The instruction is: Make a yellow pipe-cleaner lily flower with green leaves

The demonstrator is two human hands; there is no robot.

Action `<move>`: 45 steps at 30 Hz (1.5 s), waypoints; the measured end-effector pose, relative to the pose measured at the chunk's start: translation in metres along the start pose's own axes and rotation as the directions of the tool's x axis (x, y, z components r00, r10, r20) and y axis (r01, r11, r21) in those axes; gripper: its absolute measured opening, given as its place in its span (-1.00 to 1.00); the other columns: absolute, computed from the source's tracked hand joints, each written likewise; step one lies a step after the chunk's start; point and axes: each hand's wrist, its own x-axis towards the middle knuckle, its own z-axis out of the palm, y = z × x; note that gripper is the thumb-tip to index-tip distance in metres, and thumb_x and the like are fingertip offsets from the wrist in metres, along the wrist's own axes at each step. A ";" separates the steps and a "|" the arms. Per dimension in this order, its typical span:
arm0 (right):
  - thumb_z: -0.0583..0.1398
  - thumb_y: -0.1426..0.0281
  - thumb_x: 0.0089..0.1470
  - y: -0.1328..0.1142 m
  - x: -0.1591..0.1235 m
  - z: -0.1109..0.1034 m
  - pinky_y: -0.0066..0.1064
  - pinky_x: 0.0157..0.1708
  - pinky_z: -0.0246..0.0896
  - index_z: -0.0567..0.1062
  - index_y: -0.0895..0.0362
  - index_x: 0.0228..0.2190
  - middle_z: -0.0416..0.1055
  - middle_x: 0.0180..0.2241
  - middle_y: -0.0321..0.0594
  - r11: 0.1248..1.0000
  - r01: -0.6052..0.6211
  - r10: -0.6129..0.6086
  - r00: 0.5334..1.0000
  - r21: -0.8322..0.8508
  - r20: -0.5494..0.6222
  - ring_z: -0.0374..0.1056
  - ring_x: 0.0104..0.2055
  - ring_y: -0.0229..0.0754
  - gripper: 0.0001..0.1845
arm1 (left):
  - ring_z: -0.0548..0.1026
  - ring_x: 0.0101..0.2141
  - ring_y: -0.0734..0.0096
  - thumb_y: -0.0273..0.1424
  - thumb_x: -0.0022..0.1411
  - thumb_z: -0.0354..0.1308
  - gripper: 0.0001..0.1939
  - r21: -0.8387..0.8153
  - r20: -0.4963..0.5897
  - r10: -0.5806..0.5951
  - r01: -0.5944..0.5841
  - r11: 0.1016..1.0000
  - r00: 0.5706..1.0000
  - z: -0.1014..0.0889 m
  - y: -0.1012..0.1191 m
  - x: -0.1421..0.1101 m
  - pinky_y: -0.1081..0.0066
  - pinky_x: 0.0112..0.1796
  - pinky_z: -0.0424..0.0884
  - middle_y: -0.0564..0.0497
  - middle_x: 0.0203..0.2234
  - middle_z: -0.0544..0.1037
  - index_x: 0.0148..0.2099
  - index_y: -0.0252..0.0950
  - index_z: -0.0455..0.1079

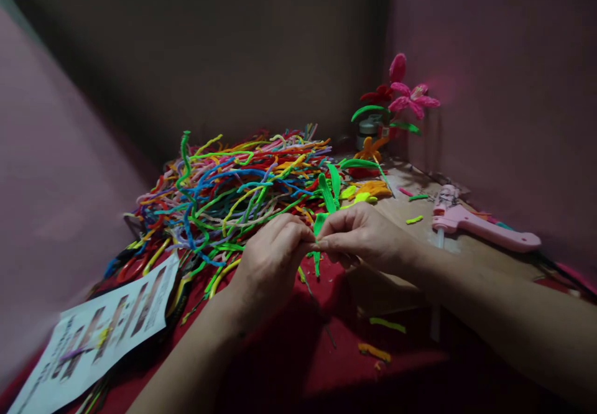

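Observation:
Both hands meet at the middle of the view, fingertips together. My left hand (275, 252) pinches one side of a green pipe cleaner piece (319, 222), and my right hand (357, 230) pinches it from the other side. Part of the green piece shows above the fingertips and a short end hangs below; the middle is hidden by the fingers. Just behind it stand green fuzzy leaves (330, 190). A big heap of coloured pipe cleaners (252, 190) lies beyond my left hand.
A pink glue gun (480, 224) rests on cardboard (401, 215) at right. Pink pipe cleaner flowers (415, 98) stand at the back. A printed sheet (107, 333) lies at left, near plier handles (180, 299). Cut scraps (374, 352) are scattered on the red cloth (298, 364).

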 end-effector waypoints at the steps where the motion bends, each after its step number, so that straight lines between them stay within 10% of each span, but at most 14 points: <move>1: 0.17 0.41 -0.12 0.001 0.000 0.001 -0.53 -0.68 -0.03 0.41 0.21 -0.62 0.21 -0.73 -0.39 0.995 0.046 -0.048 0.999 -0.090 -0.022 0.08 -0.70 -0.41 -0.86 | 0.35 -0.43 0.45 -0.50 0.19 0.02 -0.90 0.017 0.016 -0.013 0.013 1.000 1.000 0.001 0.000 -0.001 0.44 -0.38 0.29 -0.01 -0.48 0.41 -0.38 -0.32 0.31; 5: 0.09 0.54 -0.06 0.007 -0.005 0.009 -0.49 -0.57 -0.03 0.42 0.22 -0.62 0.20 -0.67 -0.33 0.715 0.291 -0.426 0.903 -0.636 -0.066 0.08 -0.61 -0.37 -0.82 | 0.27 -0.54 0.47 -0.42 0.14 0.04 -0.85 -0.199 0.072 -0.366 0.372 0.906 0.928 0.006 0.002 -0.001 0.43 -0.49 0.22 0.04 -0.59 0.33 -0.47 -0.31 0.27; 9: 0.01 0.54 0.03 0.013 -0.012 0.013 -0.42 -0.52 -0.03 0.42 0.22 -0.59 0.28 -0.61 -0.22 0.232 0.412 -0.708 0.693 -0.881 0.137 0.12 -0.54 -0.28 -0.74 | 0.01 -0.71 0.63 -0.36 0.08 0.06 -0.77 -0.639 0.628 -0.503 0.762 0.102 0.594 0.008 0.000 0.002 0.56 -0.72 0.02 0.16 -0.71 0.09 -0.56 -0.30 0.16; 12: -0.01 0.51 0.08 0.015 -0.013 0.012 -0.40 -0.52 -0.04 0.43 0.23 -0.58 0.29 -0.61 -0.19 0.100 0.440 -0.764 0.609 -0.893 0.215 0.13 -0.54 -0.26 -0.69 | -0.01 -0.71 0.69 -0.45 0.01 0.11 -0.84 -0.630 0.768 -0.353 0.730 -0.263 0.535 0.008 -0.005 0.003 0.61 -0.75 -0.03 0.15 -0.67 0.12 -0.53 -0.34 0.19; 15: 0.04 0.53 0.03 0.014 -0.010 0.008 -0.44 -0.51 0.02 0.45 0.25 -0.56 0.33 -0.59 -0.20 0.321 0.443 -0.720 0.688 -0.837 0.089 0.19 -0.53 -0.29 -0.76 | 0.07 -0.74 0.67 -0.36 0.10 0.07 -0.80 -0.657 0.707 -0.436 0.745 -0.117 0.556 0.006 -0.005 0.004 0.59 -0.75 0.04 0.14 -0.70 0.18 -0.50 -0.34 0.22; 19: 0.09 0.55 -0.03 0.007 -0.003 0.003 -0.50 -0.53 0.04 0.49 0.24 -0.55 0.33 -0.63 -0.28 0.733 0.293 -0.470 0.871 -0.614 -0.145 0.19 -0.57 -0.35 -0.81 | 0.29 -0.62 0.56 -0.24 0.16 0.06 -0.77 -0.567 0.213 -0.634 0.622 0.539 0.744 0.004 0.002 0.005 0.52 -0.59 0.26 0.07 -0.58 0.37 -0.33 -0.33 0.28; 24: 0.14 0.46 -0.08 0.001 0.002 0.001 -0.53 -0.64 -0.02 0.44 0.24 -0.61 0.21 -0.71 -0.37 0.967 0.105 -0.151 0.970 -0.232 -0.193 0.08 -0.65 -0.40 -0.84 | 0.40 -0.33 0.43 -0.40 0.11 0.16 -0.79 -0.050 -0.084 -0.159 0.156 0.987 0.984 0.013 -0.001 -0.002 0.46 -0.34 0.33 -0.05 -0.32 0.42 -0.17 -0.31 0.30; 28: 0.14 0.43 -0.08 0.002 0.002 0.001 -0.54 -0.68 -0.05 0.45 0.23 -0.59 0.17 -0.74 -0.40 0.982 0.070 -0.091 0.989 -0.176 -0.116 0.05 -0.68 -0.40 -0.85 | 0.37 -0.37 0.46 -0.49 0.20 0.02 -0.93 0.067 -0.088 -0.042 0.048 0.997 0.995 0.019 -0.006 -0.007 0.46 -0.33 0.30 -0.03 -0.41 0.42 -0.27 -0.33 0.32; 33: 0.11 0.58 -0.08 0.011 -0.001 0.002 -0.52 -0.54 0.05 0.50 0.25 -0.55 0.32 -0.64 -0.29 0.732 0.351 -0.459 0.887 -0.584 -0.043 0.17 -0.58 -0.37 -0.83 | 0.26 -0.50 0.51 -0.45 0.17 0.02 -0.84 -0.148 0.062 -0.279 0.285 0.947 0.958 0.009 0.001 -0.003 0.48 -0.44 0.22 0.05 -0.55 0.32 -0.46 -0.33 0.30; 36: 0.07 0.63 -0.08 0.016 -0.004 0.004 -0.50 -0.54 0.04 0.50 0.28 -0.54 0.33 -0.62 -0.23 0.446 0.491 -0.668 0.739 -0.748 0.087 0.19 -0.57 -0.33 -0.79 | 0.07 -0.67 0.61 -0.38 0.10 0.05 -0.80 -0.517 0.405 -0.547 0.677 0.524 0.732 0.002 0.001 0.003 0.55 -0.65 0.07 0.14 -0.69 0.16 -0.54 -0.31 0.22; 38: 0.04 0.63 -0.05 0.017 -0.005 0.004 -0.48 -0.55 0.02 0.49 0.28 -0.55 0.31 -0.62 -0.20 0.265 0.532 -0.743 0.644 -0.804 0.182 0.17 -0.56 -0.31 -0.77 | -0.08 -0.73 0.67 -0.40 0.03 0.05 -0.82 -0.612 0.678 -0.474 0.788 0.059 0.562 0.001 -0.003 0.005 0.59 -0.74 -0.06 0.18 -0.72 0.10 -0.56 -0.31 0.18; 40: 0.03 0.63 -0.03 0.017 -0.006 0.004 -0.46 -0.56 0.01 0.48 0.28 -0.56 0.30 -0.62 -0.19 0.176 0.531 -0.765 0.604 -0.829 0.225 0.16 -0.56 -0.29 -0.75 | -0.14 -0.74 0.70 -0.43 -0.02 0.05 -0.86 -0.588 0.789 -0.359 0.782 -0.207 0.498 0.001 -0.007 0.006 0.61 -0.78 -0.10 0.19 -0.72 0.11 -0.56 -0.32 0.19; 42: 0.04 0.61 -0.02 0.016 -0.004 0.003 -0.47 -0.55 0.03 0.47 0.28 -0.56 0.30 -0.62 -0.20 0.244 0.521 -0.758 0.629 -0.818 0.175 0.17 -0.56 -0.30 -0.76 | -0.10 -0.75 0.70 -0.41 0.01 0.05 -0.86 -0.608 0.770 -0.391 0.765 -0.213 0.504 0.001 -0.008 0.006 0.62 -0.79 -0.08 0.18 -0.71 0.14 -0.55 -0.34 0.23; 45: 0.08 0.58 -0.03 0.012 0.000 0.000 -0.52 -0.53 0.07 0.48 0.26 -0.55 0.34 -0.62 -0.24 0.550 0.442 -0.634 0.774 -0.708 -0.009 0.21 -0.56 -0.34 -0.81 | 0.13 -0.71 0.65 -0.32 0.11 0.06 -0.82 -0.705 0.460 -0.632 0.689 0.167 0.624 0.002 -0.006 0.005 0.60 -0.72 0.12 0.13 -0.66 0.26 -0.43 -0.34 0.31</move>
